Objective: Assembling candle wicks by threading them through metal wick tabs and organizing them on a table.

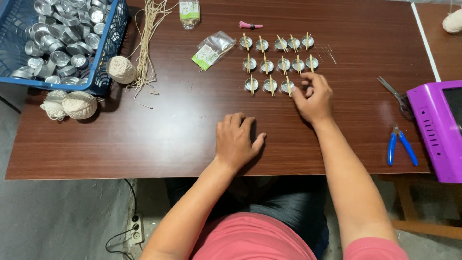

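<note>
Here the right hand (313, 98) hovers at the end of the bottom row of small round metal cups (276, 64), its fingers (308, 81) curled loosely together just right of the last cup in that row (287, 86). Whether the fingertips pinch anything cannot be told, as they are folded under. The cups stand in three rows just beyond and to the left of those fingers: five in the far row, five in the middle, three in the near one, thirteen in all. Each carries a thin wooden stick (288, 85) laid across its rim.

The left hand (237, 140) lies flat on the brown wooden table (159, 125), palm down, fingers slightly spread and holding nothing, nearer the person than the cups and well apart from them.

Farther left of the fingers are two small plastic packets (211, 50), one clear bag beyond them (189, 13), and a pink tool (250, 25). Beyond those lie a bundle of pale wick strands (147, 43), three balls of cream string (121, 69), and a blue basket (108, 48) heaped with more metal cups. To the right of the right hand are one pair of scissors (395, 94), one pair of blue-handled pliers (400, 144), and a purple machine (435, 127).
</note>
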